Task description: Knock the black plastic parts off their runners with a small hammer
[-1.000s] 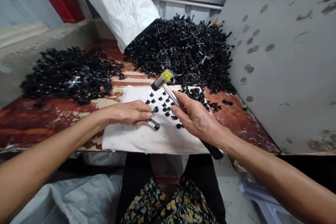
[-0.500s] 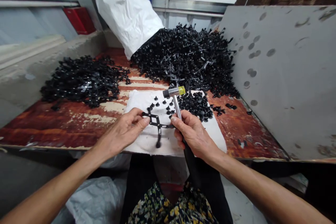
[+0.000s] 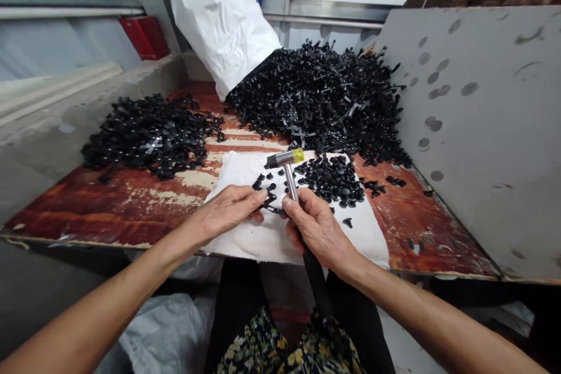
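My left hand (image 3: 228, 210) pinches a black jointed linkage (image 3: 272, 208) of flat bars, mostly covered by the fingers. My right hand (image 3: 322, 228) is wrapped round a small mallet (image 3: 289, 178), its metal head tipped dark on the left and yellow on the right. The mallet's head points up and away from me. The linkage's right end reaches my right thumb; whether that hand grips it too I cannot tell. Below both hands lies a folded white cloth (image 3: 245, 242). Small black round-headed studs (image 3: 339, 181) are heaped on it, with several loose ones nearer the mallet.
A large pile of black linkages (image 3: 319, 96) spills from a white sack (image 3: 228, 17) at the back. Another black pile (image 3: 149, 134) lies left on the worn red-brown table (image 3: 131, 210). A grey spotted panel (image 3: 482, 128) borders the right side, and a low ledge (image 3: 65, 123) the left.
The linkage, spread open between my hands before, is now folded and largely hidden by my left fingers. My left hand has come closer to the right; the mallet head has tilted slightly left.
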Demonstrator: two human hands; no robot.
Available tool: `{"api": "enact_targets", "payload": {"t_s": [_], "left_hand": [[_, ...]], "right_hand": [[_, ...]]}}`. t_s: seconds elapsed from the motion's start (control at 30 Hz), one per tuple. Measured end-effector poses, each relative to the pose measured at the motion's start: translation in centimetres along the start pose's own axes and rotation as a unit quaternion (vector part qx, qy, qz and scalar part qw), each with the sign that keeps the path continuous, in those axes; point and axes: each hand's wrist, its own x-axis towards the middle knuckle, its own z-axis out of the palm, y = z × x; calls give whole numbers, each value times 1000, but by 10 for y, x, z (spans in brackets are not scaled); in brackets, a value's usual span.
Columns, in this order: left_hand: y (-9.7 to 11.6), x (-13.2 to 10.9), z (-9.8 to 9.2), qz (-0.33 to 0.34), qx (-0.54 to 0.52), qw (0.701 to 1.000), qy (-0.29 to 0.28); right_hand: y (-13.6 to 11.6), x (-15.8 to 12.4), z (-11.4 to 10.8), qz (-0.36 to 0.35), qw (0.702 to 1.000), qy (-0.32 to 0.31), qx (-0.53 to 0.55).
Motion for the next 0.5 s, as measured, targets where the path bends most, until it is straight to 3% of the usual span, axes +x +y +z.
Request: {"api": "enact_targets", "payload": {"t_s": [0.23,0.33,0.5], "left_hand": [[2,9,1,-76,-137,985,66],[0,12,-3,-100,-162,977,94],[-7,24,-11,-154,-203,964,81]], "right_hand": [[2,5,8,3,999,-40,-14],[6,2,3,12,999,-25,-34],[11,-7,-8,24,999,-14,-19]]}}
